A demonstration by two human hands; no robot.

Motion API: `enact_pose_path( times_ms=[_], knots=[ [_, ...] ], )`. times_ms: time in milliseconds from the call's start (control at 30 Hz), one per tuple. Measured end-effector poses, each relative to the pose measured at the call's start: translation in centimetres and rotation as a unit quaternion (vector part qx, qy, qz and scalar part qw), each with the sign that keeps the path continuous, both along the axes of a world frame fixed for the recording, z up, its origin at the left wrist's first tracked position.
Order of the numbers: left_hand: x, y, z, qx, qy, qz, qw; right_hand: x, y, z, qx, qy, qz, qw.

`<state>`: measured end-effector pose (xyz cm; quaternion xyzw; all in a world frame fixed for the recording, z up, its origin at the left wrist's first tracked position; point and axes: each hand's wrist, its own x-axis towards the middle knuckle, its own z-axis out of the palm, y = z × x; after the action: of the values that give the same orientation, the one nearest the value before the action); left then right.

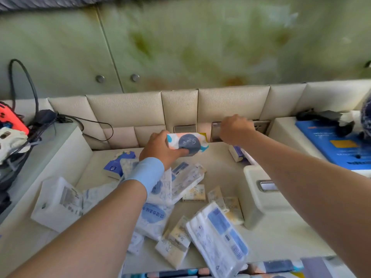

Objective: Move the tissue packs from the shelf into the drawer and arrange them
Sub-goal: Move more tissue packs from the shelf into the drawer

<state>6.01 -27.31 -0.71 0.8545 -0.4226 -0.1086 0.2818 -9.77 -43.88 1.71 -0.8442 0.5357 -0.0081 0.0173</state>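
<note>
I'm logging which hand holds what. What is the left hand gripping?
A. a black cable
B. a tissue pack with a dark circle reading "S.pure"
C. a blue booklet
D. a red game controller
B: the left hand is closed around the colourful tissue pack with the dark circle.

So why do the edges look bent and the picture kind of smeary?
Head view: the wide-angle lens bows the cream padded wall panels and stretches both forearms near the bottom corners. The picture is soft throughout; print on the large tissue pack is unreadable, while "S.pure" on the pack in the left hand is legible. Light is even, with no harsh shadows.
</note>
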Motion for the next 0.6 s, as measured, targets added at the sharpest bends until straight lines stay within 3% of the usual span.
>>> enact_pose_path(
  times_ms=[67, 133, 267, 400, 600],
  knots=[
    [-0.6, -0.5, -0.5, 0.006, 0.0, -0.002, 1.0, -1.4, -1.6, -1.4, 0.035, 0.07, -0.062, 0.995],
    [-0.8, -0.8, -0.8, 0.008, -0.002, -0.006, 1.0, -2.6, -2.7, -3.0, 0.089, 0.083, -0.107, 0.987],
    [-0.7, -1.2, -1.5, -0.005, 0.008, -0.003, 1.0, -3.0, -3.8, -4.9, 0.174, 0.067, -0.086, 0.979],
    [0.3, -1.2, -2.2, -0.008, 0.008, 0.007, 1.0, -2.4, -4.5, -5.4, 0.181, 0.083, -0.077, 0.977],
    [1.4, -0.6, -3.0, -0.001, -0.014, 0.019, 1.0, -0.5, -3.8, -5.0, 0.205, -0.018, -0.045, 0.978]
  ],
)
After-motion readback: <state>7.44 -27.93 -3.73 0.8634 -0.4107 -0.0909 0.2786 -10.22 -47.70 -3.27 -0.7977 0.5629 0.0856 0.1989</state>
